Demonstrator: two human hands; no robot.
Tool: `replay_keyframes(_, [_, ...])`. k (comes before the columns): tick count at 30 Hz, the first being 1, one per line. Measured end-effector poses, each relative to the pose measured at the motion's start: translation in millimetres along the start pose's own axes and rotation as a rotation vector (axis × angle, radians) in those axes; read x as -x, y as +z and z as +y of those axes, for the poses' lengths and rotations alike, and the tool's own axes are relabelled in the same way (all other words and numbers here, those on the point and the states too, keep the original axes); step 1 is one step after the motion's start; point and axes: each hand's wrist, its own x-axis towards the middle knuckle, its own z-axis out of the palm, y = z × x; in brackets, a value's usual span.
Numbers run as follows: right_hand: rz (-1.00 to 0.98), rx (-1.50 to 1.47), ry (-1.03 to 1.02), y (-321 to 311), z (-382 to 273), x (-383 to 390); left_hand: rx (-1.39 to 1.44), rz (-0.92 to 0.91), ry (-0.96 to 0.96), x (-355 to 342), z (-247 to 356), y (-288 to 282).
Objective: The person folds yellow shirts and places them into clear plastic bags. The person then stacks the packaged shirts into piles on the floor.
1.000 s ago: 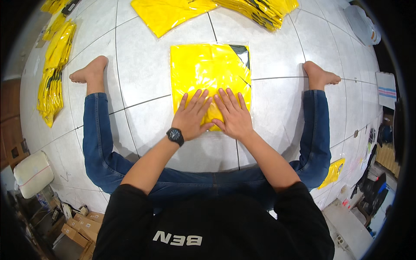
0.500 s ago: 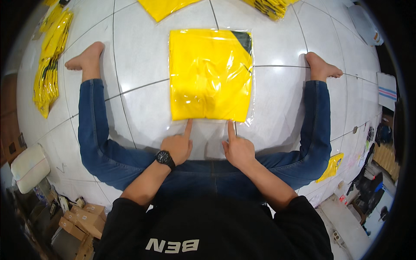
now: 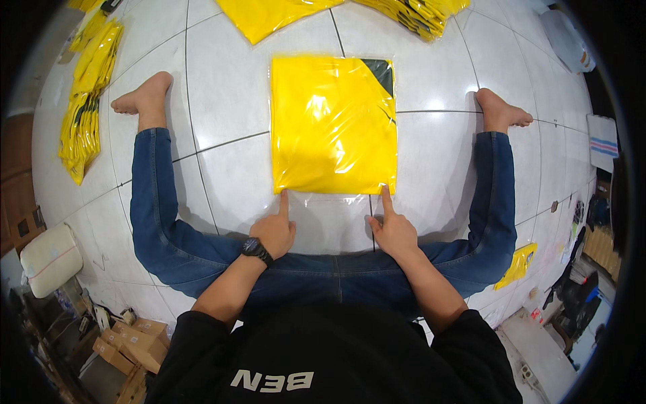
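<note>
Yellow cloth pack [image 3: 333, 128], folded square in clear plastic, lies flat on the white tile floor [image 3: 235, 168] btwn the person's legs. Nearest is the black shirt [image 3: 336, 343], then the blue jeans [image 3: 155, 175], legs bent wide. L hand [image 3: 273, 232], w/ a black watch [image 3: 256, 248] on its wrist, pokes 1 finger out to the pack's near L corner; R hand [image 3: 396, 234] does the same by the near R corner. Neither looks to pinch anything. The other fingers curl under, so can't tell if they're tight or loose, or how hard the tips push. Prob the step in hand is making the near edge neat & straight. Next move calls for a soft, even touch on both sides, b/c the shiny wrap looks slippy. Loose clear film [image 3: 330, 199] sticks out past that edge; hard to see where it ends. Farther up, the pack's far R corner is dark green [image 3: 382, 77], & glare hides bits of the top. Way off L, past the L foot [image 3: 149, 93], sits a yellow pile [image 3: 91, 94]. At the far end, another yellow pack [image 3: 276, 17] & a 2nd pile [image 3: 417, 17] get cut off, so can't count them.
</note>
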Motion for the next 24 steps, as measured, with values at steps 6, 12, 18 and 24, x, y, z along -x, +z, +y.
replay_keyframes(6, [0.544,-0.242,0.014,7,31,-57,0.309,0.770,0.066,-47,-32,-1])
replay_keyframes(12, [0.451,-0.607,-0.030,30,47,-82,0.779,0.617,-0.016,-60,-13,0])
replay_keyframes(18, [0.411,-1.020,-0.069,18,34,-86,0.937,0.547,0.052,-65,-16,9])
replay_keyframes(24, [0.317,-1.172,0.067,10,30,-91,0.850,0.617,0.085,-72,-16,14])
